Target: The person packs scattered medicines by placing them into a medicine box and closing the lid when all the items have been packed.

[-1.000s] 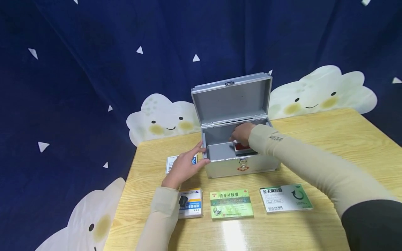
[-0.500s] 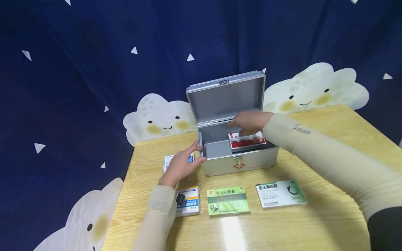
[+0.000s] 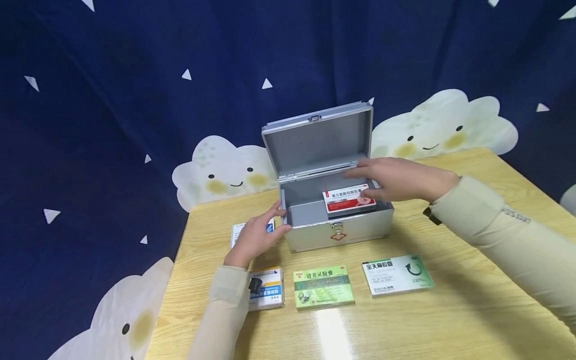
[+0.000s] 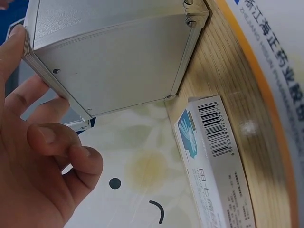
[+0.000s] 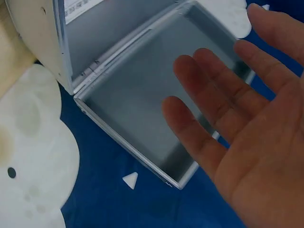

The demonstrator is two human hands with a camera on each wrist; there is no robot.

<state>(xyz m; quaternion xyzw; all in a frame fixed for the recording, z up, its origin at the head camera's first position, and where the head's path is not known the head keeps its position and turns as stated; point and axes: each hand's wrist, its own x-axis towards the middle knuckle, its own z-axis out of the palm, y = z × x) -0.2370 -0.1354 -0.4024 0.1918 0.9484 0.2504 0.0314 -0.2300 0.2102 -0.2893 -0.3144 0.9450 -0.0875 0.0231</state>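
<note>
A silver metal first-aid case (image 3: 310,240) stands with its lid raised. My left hand (image 3: 258,235) holds its left rim near the front corner; in the left wrist view, the thumb and two fingers (image 4: 47,109) touch the edge while the other fingers curl beside it. A red-and-white medicine box (image 3: 346,202) lies inside the case, towards the right. Over the case's right side hovers my right hand (image 3: 400,177), fingers extended. Its bare palm faces the right wrist view, with nothing in it, in front of the grey lid (image 5: 142,104).
A green medicine box (image 3: 324,286), a white-and-green box (image 3: 397,275) and a blue-and-white box (image 3: 270,289) lie in front of the case on the wooden table (image 3: 382,330). Another white box (image 4: 216,161) lies left of the case. A blue curtain (image 3: 225,65) hangs behind.
My right hand has risen out of the case and drawn back to the right, its fingers spreading. The red-and-white box has come into view inside. My left hand keeps its place on the rim.
</note>
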